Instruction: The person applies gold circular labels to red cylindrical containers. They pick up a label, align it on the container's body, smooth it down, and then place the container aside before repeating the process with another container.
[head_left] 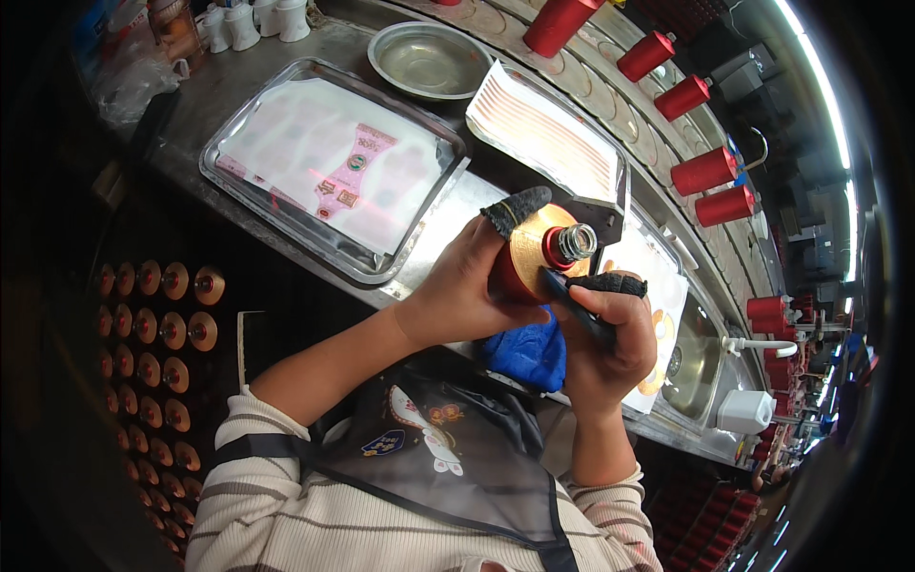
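A red bottle [515,278] with a gold shoulder and a bare glass neck is tilted toward me, its mouth pointing right. My left hand [459,284] is wrapped round its body, a black cover on the thumb stretched along the shoulder. Gripped in my right hand [620,336] is a slim dark-blue tool [560,288], whose exact kind I cannot make out. Its tip meets the gold shoulder just below the neck. Another black cover sits on a digit of this hand. Beneath the bottle lies a bunched blue cloth [527,355].
Left of the bottle, a metal tray [374,271] bears a white sheet with pink labels [348,176]. Behind are a round metal bowl [429,65] and a tray of striped strips [548,129]. Red bottles [684,97] line a conveyor. At right is a sink [688,367]; more bottles [173,330] stand lower left.
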The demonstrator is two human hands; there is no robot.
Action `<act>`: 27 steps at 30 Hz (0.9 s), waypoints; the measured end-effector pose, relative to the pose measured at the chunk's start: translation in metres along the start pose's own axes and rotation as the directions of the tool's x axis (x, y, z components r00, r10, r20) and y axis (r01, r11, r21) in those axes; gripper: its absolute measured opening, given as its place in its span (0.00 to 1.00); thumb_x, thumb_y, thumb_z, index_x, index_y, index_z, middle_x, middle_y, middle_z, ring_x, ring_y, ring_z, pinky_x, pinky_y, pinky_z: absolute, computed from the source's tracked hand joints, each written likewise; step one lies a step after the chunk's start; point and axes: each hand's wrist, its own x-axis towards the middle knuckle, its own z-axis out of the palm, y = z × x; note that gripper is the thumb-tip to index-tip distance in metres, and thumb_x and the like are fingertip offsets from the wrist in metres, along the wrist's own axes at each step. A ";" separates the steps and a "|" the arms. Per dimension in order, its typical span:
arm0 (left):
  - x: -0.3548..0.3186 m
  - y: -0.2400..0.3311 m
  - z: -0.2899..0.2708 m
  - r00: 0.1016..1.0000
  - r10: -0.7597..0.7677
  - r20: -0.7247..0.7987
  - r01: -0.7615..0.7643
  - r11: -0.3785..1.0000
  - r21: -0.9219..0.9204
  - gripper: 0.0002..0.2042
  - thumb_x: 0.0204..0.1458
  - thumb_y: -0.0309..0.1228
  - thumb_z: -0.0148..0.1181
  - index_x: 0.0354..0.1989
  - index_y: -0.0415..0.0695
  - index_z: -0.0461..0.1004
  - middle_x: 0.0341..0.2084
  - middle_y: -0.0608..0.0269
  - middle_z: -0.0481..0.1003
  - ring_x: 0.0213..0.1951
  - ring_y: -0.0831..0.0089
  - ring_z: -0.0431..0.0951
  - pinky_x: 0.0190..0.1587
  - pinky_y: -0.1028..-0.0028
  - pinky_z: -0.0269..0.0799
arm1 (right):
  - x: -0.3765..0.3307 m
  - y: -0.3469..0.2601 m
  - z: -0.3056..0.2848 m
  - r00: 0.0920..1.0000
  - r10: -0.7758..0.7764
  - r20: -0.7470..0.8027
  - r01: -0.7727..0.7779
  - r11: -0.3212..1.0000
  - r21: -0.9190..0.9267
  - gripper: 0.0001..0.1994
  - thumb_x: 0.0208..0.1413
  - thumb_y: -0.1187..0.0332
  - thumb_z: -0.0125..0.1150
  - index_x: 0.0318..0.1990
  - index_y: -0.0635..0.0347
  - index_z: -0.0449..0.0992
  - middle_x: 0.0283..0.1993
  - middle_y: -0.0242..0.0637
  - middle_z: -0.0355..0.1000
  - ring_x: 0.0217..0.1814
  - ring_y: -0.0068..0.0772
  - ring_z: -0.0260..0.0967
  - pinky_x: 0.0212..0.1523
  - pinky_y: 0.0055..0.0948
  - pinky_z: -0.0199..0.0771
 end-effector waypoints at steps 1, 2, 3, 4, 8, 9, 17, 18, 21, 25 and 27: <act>-0.003 -0.004 0.005 0.997 0.062 -0.046 -0.061 0.998 0.029 0.53 0.36 0.38 0.81 0.72 0.44 0.54 0.62 0.45 0.65 0.62 0.44 0.67 0.64 0.55 0.65 | -0.001 0.000 0.000 1.000 0.007 -0.001 -0.007 1.000 -0.013 0.16 0.40 0.84 0.75 0.38 0.61 0.81 0.34 0.38 0.77 0.37 0.37 0.72 0.41 0.31 0.71; -0.005 -0.007 0.008 0.988 0.125 -0.090 -0.120 0.991 0.060 0.52 0.37 0.37 0.81 0.72 0.44 0.54 0.62 0.45 0.65 0.62 0.44 0.68 0.64 0.55 0.65 | -0.001 0.001 0.001 1.000 0.027 -0.016 -0.027 1.000 0.005 0.16 0.40 0.84 0.75 0.38 0.61 0.81 0.35 0.38 0.77 0.38 0.37 0.73 0.41 0.31 0.70; -0.006 -0.010 0.008 0.971 0.214 -0.108 -0.189 0.961 0.201 0.53 0.37 0.37 0.81 0.73 0.43 0.53 0.63 0.44 0.64 0.62 0.44 0.67 0.64 0.54 0.65 | -0.002 0.003 0.002 0.998 0.047 -0.031 -0.046 0.999 0.023 0.16 0.40 0.84 0.75 0.38 0.61 0.81 0.35 0.38 0.77 0.38 0.37 0.73 0.42 0.31 0.70; -0.010 -0.015 0.010 0.969 0.209 -0.129 -0.183 0.965 0.186 0.54 0.37 0.37 0.81 0.73 0.42 0.52 0.64 0.44 0.63 0.63 0.44 0.67 0.64 0.55 0.65 | -0.002 0.005 0.002 0.997 0.065 -0.043 -0.063 0.997 0.041 0.16 0.40 0.84 0.75 0.38 0.61 0.81 0.35 0.38 0.77 0.38 0.36 0.73 0.42 0.31 0.70; -0.012 -0.020 0.003 0.971 0.209 -0.117 -0.189 0.969 0.159 0.56 0.37 0.38 0.81 0.73 0.39 0.50 0.66 0.42 0.62 0.64 0.45 0.66 0.65 0.56 0.64 | 0.000 0.004 -0.003 1.000 0.016 0.004 -0.016 1.000 -0.015 0.15 0.42 0.84 0.75 0.38 0.62 0.80 0.36 0.37 0.76 0.39 0.32 0.73 0.44 0.28 0.70; -0.003 -0.013 -0.006 0.986 0.160 -0.042 -0.156 0.984 0.090 0.56 0.36 0.39 0.82 0.73 0.39 0.50 0.65 0.42 0.62 0.64 0.46 0.66 0.65 0.56 0.63 | 0.001 0.005 -0.002 1.000 0.012 0.005 -0.012 1.000 -0.003 0.14 0.43 0.84 0.75 0.39 0.63 0.79 0.37 0.35 0.75 0.40 0.29 0.72 0.46 0.27 0.70; -0.010 -0.010 0.026 0.945 0.248 -0.215 -0.153 0.911 0.382 0.55 0.35 0.40 0.81 0.70 0.35 0.51 0.60 0.41 0.62 0.62 0.42 0.64 0.63 0.54 0.63 | -0.005 -0.003 0.003 1.000 0.022 -0.001 -0.022 0.999 -0.025 0.15 0.42 0.85 0.74 0.38 0.62 0.80 0.35 0.38 0.77 0.38 0.35 0.73 0.41 0.29 0.70; -0.012 -0.016 0.026 0.951 0.220 -0.218 -0.143 0.936 0.321 0.56 0.35 0.39 0.81 0.70 0.35 0.50 0.61 0.40 0.61 0.63 0.43 0.62 0.64 0.54 0.62 | -0.006 -0.003 0.003 0.999 0.036 -0.012 -0.036 0.999 0.001 0.15 0.42 0.85 0.74 0.38 0.62 0.80 0.35 0.38 0.76 0.38 0.36 0.73 0.41 0.29 0.70; -0.006 -0.010 0.007 0.981 0.161 -0.111 -0.140 0.974 0.176 0.57 0.34 0.36 0.81 0.72 0.36 0.48 0.62 0.40 0.59 0.64 0.44 0.61 0.65 0.54 0.61 | -0.008 0.002 0.002 0.998 0.060 -0.035 -0.058 0.997 0.054 0.15 0.42 0.85 0.73 0.39 0.62 0.80 0.35 0.38 0.76 0.38 0.37 0.73 0.41 0.29 0.70; -0.001 -0.003 -0.003 0.969 0.245 0.039 -0.246 0.928 0.279 0.52 0.36 0.32 0.77 0.72 0.42 0.52 0.60 0.44 0.65 0.58 0.44 0.69 0.62 0.53 0.65 | -0.012 -0.004 0.006 0.997 0.045 -0.063 -0.046 0.999 -0.010 0.16 0.41 0.85 0.71 0.39 0.62 0.81 0.35 0.39 0.76 0.37 0.41 0.72 0.41 0.32 0.71; -0.008 -0.005 0.019 0.919 0.362 -0.155 -0.243 0.831 0.501 0.43 0.40 0.33 0.74 0.67 0.42 0.58 0.58 0.44 0.64 0.57 0.44 0.68 0.60 0.53 0.65 | -0.013 -0.009 0.014 0.995 -0.090 -0.053 0.084 0.992 -0.098 0.18 0.39 0.84 0.69 0.41 0.61 0.81 0.35 0.39 0.74 0.38 0.44 0.72 0.42 0.35 0.72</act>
